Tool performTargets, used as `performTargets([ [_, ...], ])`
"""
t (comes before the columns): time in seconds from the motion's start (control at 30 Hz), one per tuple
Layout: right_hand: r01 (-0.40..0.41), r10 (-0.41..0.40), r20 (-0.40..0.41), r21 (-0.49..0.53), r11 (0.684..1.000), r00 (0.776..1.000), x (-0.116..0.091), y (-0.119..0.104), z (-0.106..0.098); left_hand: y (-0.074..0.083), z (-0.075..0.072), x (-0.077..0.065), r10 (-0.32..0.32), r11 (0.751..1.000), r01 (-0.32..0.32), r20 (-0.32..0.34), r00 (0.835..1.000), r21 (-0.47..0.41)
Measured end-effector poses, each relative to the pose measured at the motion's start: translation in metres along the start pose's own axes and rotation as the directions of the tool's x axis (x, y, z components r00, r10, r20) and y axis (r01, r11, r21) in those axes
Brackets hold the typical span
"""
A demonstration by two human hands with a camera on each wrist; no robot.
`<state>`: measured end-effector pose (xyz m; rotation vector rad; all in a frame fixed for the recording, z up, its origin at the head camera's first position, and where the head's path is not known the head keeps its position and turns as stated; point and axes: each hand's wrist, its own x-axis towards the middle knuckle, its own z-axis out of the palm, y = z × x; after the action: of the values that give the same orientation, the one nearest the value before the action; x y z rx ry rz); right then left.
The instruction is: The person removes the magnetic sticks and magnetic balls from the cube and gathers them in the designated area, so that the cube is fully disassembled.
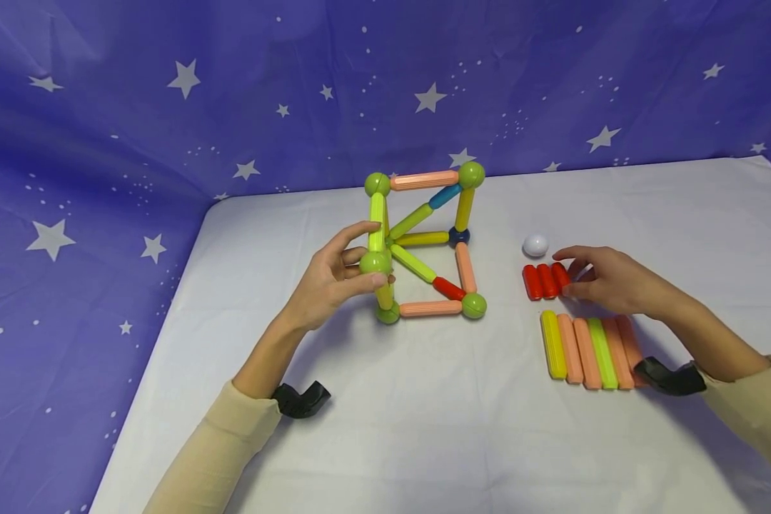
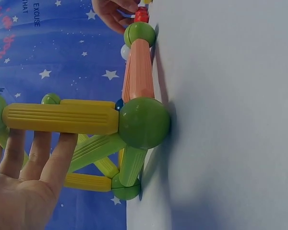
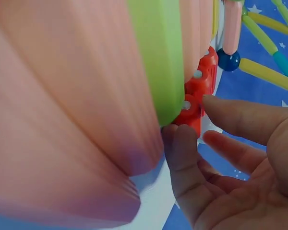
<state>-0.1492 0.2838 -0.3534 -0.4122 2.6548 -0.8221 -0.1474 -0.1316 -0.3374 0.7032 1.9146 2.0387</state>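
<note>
A ball-and-stick frame (image 1: 430, 308) of coloured sticks and mostly green balls stands in the middle of the table. My left hand (image 1: 336, 273) grips its left side, thumb across a yellow upright stick (image 2: 62, 118) below the near green ball (image 1: 375, 263). In the left wrist view the fingers pass behind that upright. At the right, three short red sticks (image 1: 533, 283) lie side by side. My right hand (image 1: 617, 280) pinches the rightmost red stick (image 1: 561, 277) between thumb and fingers. Silvery tips show on the red sticks' ends in the right wrist view.
A white ball (image 1: 536, 245) lies behind the red sticks. Longer yellow, salmon and lime sticks (image 1: 591, 353) form a row in front of them, close under the right wrist. A starry purple cloth (image 1: 360, 86) rises behind the white-covered table (image 1: 424, 428).
</note>
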Motion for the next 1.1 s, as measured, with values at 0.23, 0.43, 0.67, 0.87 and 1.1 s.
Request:
performTargets([
  [0.23,0.034,-0.037,-0.095,-0.037,0.999,0.995,-0.009,-0.012,0.0,0.002,0.009,-0.005,-0.001,1.0,0.001,-0.005,1.0,-0.011],
  [0.43,0.118,-0.106,-0.117,0.095,0.989,0.987,-0.019,-0.048,0.018,0.004,0.021,-0.014,0.021,1.0,-0.02,0.03,0.999,-0.021],
  [0.67,0.158,-0.151,-0.062,0.13,0.979,0.987,-0.003,-0.077,0.046,0.005,0.032,-0.016,0.012,1.0,-0.012,0.009,1.0,-0.024],
  [0.87,0.133,-0.132,-0.011,0.064,0.989,0.991,0.004,-0.081,0.055,0.005,0.04,-0.021,-0.011,0.998,0.01,-0.019,1.0,-0.058],
  [1.1,0.174,-0.174,0.013,0.008,0.985,0.985,0.008,-0.075,0.043,0.004,0.061,-0.032,-0.017,0.994,0.01,-0.069,0.997,-0.105],
])
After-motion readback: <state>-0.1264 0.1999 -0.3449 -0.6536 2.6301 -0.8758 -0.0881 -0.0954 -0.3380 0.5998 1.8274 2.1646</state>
